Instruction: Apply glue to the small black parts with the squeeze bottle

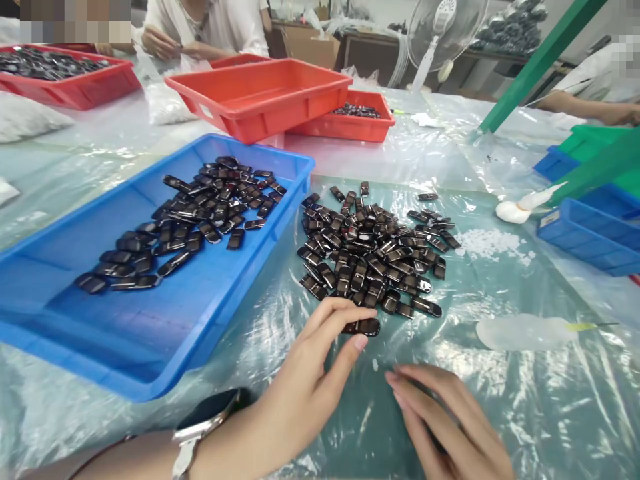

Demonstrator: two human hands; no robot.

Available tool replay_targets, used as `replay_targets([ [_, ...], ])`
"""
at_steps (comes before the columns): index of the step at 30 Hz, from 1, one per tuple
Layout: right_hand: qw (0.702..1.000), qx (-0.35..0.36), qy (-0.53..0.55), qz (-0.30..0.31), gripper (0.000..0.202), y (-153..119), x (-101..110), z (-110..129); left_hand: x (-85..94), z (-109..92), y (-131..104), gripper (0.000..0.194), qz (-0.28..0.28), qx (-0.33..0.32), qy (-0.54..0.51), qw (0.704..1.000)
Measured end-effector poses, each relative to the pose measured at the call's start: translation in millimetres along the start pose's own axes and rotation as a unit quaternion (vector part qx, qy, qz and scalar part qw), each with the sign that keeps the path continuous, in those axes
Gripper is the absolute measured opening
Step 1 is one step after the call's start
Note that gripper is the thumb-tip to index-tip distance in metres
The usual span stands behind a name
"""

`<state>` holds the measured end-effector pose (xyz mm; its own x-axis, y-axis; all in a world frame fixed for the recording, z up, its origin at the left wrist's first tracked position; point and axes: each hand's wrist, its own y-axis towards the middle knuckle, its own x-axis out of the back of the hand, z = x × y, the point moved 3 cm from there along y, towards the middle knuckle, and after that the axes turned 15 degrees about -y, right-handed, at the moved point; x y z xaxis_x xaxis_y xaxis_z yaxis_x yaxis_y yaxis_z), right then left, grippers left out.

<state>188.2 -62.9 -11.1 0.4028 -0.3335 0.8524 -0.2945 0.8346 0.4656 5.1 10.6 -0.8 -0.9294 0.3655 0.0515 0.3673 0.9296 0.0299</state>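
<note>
My left hand (305, 373), wearing a watch (207, 413) at the wrist, pinches a small glossy black oblong piece (364, 327) between thumb and fingers, just above the table. In front of it lies a loose pile of similar black pieces (370, 247). To its right, my right hand (450, 420) is low over the table, its fingers bent and close together. Whatever those fingers hold, if anything, is hidden. A tiny white bit (375, 365) lies on the sheet between the two hands.
A blue tray (220, 340) with more black pieces stands on the left. Red trays (260, 100) are stacked behind it. Small white bits (495, 245), a flat translucent piece (525, 332) and blue bins (595, 233) lie to the right. A green post (540, 67) rises there. Co-workers sit opposite.
</note>
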Motion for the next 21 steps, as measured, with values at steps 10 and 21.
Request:
replay_targets([
  [10,0.986,-0.09,0.138,0.025,0.024,34.8,-18.3,-8.6,-1.3,2.6,-2.9,0.026,0.02,-0.033,-0.008,0.999],
  [21,0.885,-0.221,0.398,0.1,0.018,36.8,-6.8,-23.5,-5.7,-12.7,-5.6,0.031,0.124,-0.087,0.059,0.987],
])
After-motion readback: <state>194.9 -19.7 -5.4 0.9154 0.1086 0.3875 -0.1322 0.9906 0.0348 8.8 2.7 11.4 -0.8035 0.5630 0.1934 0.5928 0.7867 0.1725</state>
